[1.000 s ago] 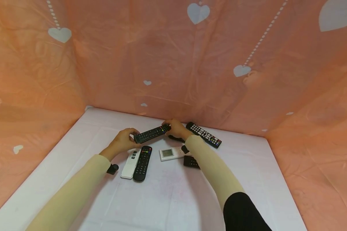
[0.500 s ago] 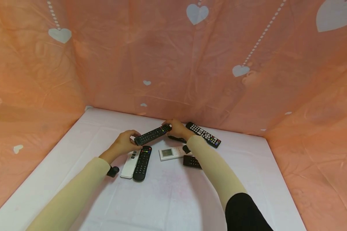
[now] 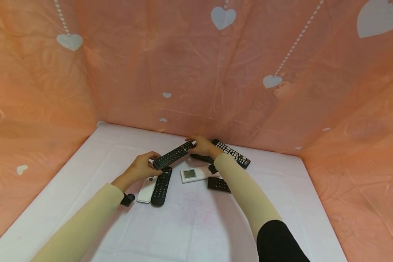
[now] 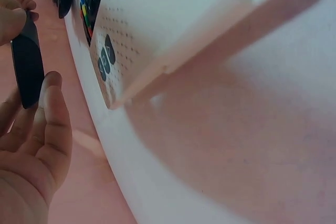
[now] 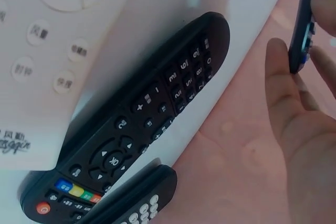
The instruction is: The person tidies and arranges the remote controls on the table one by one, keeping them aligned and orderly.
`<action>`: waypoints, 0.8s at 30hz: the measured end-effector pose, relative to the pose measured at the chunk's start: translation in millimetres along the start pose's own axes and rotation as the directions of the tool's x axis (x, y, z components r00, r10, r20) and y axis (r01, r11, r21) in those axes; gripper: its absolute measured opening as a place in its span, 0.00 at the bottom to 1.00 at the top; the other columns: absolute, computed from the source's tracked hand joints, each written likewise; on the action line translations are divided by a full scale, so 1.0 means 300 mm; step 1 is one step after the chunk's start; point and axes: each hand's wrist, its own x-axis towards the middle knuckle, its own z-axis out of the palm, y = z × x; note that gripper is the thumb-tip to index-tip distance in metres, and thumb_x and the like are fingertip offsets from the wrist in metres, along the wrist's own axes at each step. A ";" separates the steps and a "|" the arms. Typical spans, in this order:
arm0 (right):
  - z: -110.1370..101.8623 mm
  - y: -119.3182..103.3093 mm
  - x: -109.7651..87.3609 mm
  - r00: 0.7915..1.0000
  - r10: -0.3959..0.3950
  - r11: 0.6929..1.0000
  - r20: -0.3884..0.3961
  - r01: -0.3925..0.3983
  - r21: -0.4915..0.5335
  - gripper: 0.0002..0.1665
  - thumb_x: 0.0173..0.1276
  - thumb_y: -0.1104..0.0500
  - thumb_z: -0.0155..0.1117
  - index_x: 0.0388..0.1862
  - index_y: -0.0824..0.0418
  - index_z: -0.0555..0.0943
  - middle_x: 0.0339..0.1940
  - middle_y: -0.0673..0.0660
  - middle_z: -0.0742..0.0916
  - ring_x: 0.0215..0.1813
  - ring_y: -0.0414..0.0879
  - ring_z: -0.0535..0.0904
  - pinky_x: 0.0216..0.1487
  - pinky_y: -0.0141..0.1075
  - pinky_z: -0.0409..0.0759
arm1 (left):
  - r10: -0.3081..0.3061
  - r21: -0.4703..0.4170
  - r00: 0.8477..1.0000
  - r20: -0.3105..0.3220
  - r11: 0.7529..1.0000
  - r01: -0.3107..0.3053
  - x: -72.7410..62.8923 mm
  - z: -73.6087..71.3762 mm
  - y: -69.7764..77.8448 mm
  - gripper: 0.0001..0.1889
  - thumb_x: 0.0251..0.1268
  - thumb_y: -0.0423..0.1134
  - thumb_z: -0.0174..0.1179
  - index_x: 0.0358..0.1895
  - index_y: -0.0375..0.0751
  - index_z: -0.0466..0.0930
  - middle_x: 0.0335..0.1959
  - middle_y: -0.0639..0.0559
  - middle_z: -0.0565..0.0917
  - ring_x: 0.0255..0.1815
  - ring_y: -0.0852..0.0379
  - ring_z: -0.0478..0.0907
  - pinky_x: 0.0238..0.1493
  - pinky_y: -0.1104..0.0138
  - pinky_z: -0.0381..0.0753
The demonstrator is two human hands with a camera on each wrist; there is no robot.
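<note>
Both hands hold a black remote control (image 3: 173, 155), buttons up, above the back of the table. My left hand (image 3: 140, 168) grips its lower left end, fingers and thumb around the edges. At the raised right end, my right hand (image 3: 203, 146) pinches it near the coloured buttons. The left wrist view shows this remote (image 4: 27, 66) edge-on between the fingers. Below my left hand, a white remote (image 3: 147, 191) lies beside a black remote with a red button (image 3: 161, 187). The left hand hides the white one's upper end.
Under and beside the right forearm lie a white air-conditioner remote (image 3: 194, 174) with a screen, a short dark remote (image 3: 218, 184) and a black remote (image 5: 131, 119). A long black remote with white buttons (image 3: 232, 153) lies at the back right. An orange heart-patterned curtain (image 3: 183, 72) borders the white table (image 3: 177, 233).
The held remote now slants more steeply, its left end lower. My left hand has come down slightly, and my right hand has shifted a little to the right.
</note>
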 end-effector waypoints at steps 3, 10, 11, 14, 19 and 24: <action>-0.004 0.006 0.000 1.000 0.009 1.000 -0.007 -0.009 0.011 0.32 0.63 0.60 0.66 0.66 0.63 0.71 0.64 0.64 0.77 0.59 0.58 0.77 0.60 0.44 0.76 | 0.010 -0.002 1.000 -0.002 1.000 -0.010 -0.006 0.007 0.006 0.32 0.47 0.34 0.72 0.59 0.34 0.72 0.54 0.34 0.78 0.36 0.55 0.80 0.31 0.67 0.82; -0.005 0.012 -0.003 1.000 0.025 0.998 -0.005 -0.025 0.050 0.32 0.64 0.60 0.67 0.65 0.69 0.71 0.63 0.65 0.78 0.60 0.58 0.78 0.60 0.43 0.77 | 0.014 -0.016 1.000 0.006 1.000 -0.014 -0.030 0.027 0.007 0.32 0.48 0.33 0.71 0.60 0.33 0.72 0.55 0.33 0.77 0.35 0.57 0.81 0.33 0.68 0.81; -0.004 0.012 -0.003 1.000 0.027 0.998 -0.002 -0.027 0.050 0.32 0.63 0.60 0.67 0.65 0.69 0.72 0.63 0.65 0.79 0.60 0.58 0.78 0.60 0.42 0.77 | 0.009 -0.021 1.000 0.008 1.000 -0.009 -0.035 0.030 0.005 0.32 0.48 0.33 0.71 0.60 0.33 0.72 0.55 0.33 0.77 0.35 0.57 0.81 0.33 0.68 0.81; 0.000 0.011 -0.005 0.999 0.033 0.998 0.010 -0.034 0.053 0.31 0.62 0.59 0.68 0.63 0.67 0.74 0.62 0.64 0.80 0.59 0.57 0.79 0.59 0.41 0.78 | -0.006 -0.041 1.000 0.018 0.999 0.006 -0.050 0.036 0.002 0.32 0.49 0.32 0.71 0.61 0.32 0.71 0.55 0.32 0.78 0.36 0.57 0.81 0.33 0.69 0.81; 0.002 0.000 -0.010 0.999 0.046 0.995 0.027 -0.048 0.083 0.31 0.62 0.58 0.69 0.63 0.64 0.75 0.61 0.62 0.81 0.60 0.55 0.78 0.58 0.39 0.78 | -0.006 -0.056 1.000 0.017 0.998 0.007 -0.072 0.044 0.005 0.35 0.47 0.32 0.72 0.63 0.31 0.70 0.52 0.33 0.79 0.35 0.57 0.82 0.33 0.68 0.82; 0.001 -0.013 -0.013 0.998 0.055 0.993 0.032 -0.058 0.101 0.30 0.61 0.58 0.71 0.62 0.63 0.76 0.60 0.61 0.81 0.60 0.54 0.77 0.60 0.40 0.76 | 0.023 -0.046 1.000 -0.010 0.999 -0.023 -0.091 0.050 0.006 0.36 0.44 0.34 0.75 0.60 0.32 0.71 0.48 0.36 0.80 0.33 0.58 0.82 0.32 0.69 0.81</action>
